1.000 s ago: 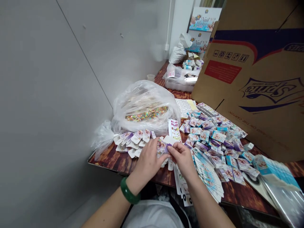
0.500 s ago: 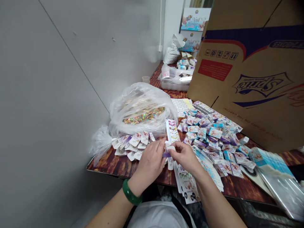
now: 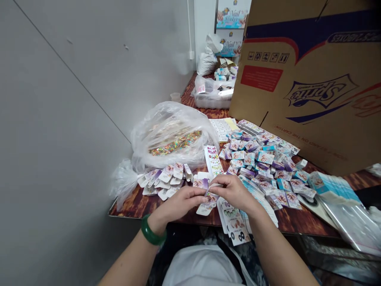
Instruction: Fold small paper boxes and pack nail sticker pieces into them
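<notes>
Between my hands is a small white-and-purple nail sticker box, its end flap showing. My left hand, a green bangle on its wrist, has its fingers closed along the near side of the box. From the other side my right hand pinches the box's right end; its fingertips partly hide that end. Just below lie flat purple-and-white cartons. More unfilled-looking cartons fan out to the left. Stacked sticker cards lie under my right hand, and another strip of cards is beyond the box.
A clear plastic bag with colourful bits sits at the left by the wall. Many small boxes are heaped at the right, before a large cardboard carton. Plastic sleeves overhang the right front edge. A plastic tub stands behind.
The box has turned and shows more of its printed face. My left hand has shifted down and left, uncovering the cartons below. The whole view has shifted slightly.
</notes>
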A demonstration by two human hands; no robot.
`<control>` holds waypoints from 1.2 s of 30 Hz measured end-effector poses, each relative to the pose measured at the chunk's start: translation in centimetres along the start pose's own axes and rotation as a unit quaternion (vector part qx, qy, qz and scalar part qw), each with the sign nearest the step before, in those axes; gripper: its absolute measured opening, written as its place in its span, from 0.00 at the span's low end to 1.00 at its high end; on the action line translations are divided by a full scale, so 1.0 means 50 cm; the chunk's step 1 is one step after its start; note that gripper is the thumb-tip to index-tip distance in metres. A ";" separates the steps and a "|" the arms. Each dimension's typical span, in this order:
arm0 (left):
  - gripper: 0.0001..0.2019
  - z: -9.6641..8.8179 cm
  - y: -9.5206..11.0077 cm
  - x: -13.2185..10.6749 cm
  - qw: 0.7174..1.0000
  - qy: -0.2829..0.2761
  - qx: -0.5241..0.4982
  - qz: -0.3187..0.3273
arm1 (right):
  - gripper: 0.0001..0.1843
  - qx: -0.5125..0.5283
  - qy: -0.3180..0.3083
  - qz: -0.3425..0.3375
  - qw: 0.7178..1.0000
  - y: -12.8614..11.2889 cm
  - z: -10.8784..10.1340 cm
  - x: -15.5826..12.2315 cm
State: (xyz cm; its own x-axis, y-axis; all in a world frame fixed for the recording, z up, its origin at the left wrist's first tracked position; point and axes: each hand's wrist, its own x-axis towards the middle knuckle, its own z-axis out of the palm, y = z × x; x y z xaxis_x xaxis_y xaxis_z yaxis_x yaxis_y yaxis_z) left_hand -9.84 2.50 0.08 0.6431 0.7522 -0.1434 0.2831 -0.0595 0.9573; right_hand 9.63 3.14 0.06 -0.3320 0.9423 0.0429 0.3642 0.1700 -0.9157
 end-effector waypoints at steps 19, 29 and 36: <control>0.18 0.031 -0.015 0.033 0.941 0.229 -0.250 -0.012 | 0.15 0.308 0.189 0.024 0.932 0.038 0.067 0.005; 0.17 0.017 -0.014 0.025 0.974 0.196 -0.115 0.017 | 0.11 0.181 0.145 -0.011 0.973 0.029 0.055 0.014; 0.28 0.068 -0.038 0.036 0.935 0.282 0.215 0.028 | 0.14 0.206 0.238 -0.019 0.949 0.024 0.084 0.025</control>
State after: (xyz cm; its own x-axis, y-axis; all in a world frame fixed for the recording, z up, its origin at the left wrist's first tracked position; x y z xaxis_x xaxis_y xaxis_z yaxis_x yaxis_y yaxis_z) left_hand -6.82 1.71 -2.87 0.2231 0.9588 0.1756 0.5979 -0.2769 0.7522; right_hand 5.98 3.28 -2.66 0.1278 0.9779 0.1657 -0.0431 0.1724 -0.9841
